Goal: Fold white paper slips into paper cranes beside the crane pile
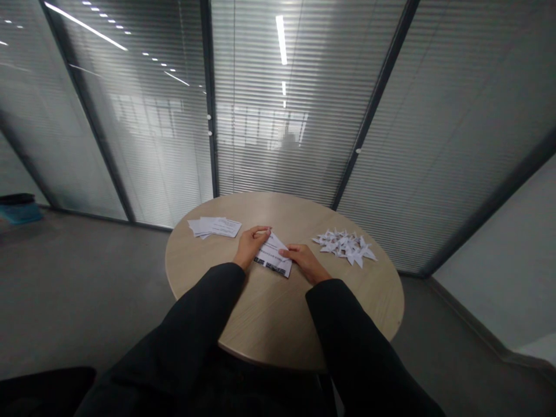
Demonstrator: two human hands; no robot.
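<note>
Between my two hands is a partly folded sheet of white printed paper (273, 256), with dark blocks of print along its near edge and a slanted fold at its far right. My left hand (251, 244) pinches its upper left corner with thumb and fingers. At its right edge my right hand (307, 260) grips it, the thumb on top and the other fingers mostly hidden. To the left lies a loose stack of white printed sheets (217, 226). A pile of folded white paper stars (346, 245) rests to the right.
Everything lies on a round light-wood table (282, 324). Behind it stands a glass partition with blinds (278, 168), close to the table's far edge. A blue bin (21, 209) with a dark rim is on the floor at the far left.
</note>
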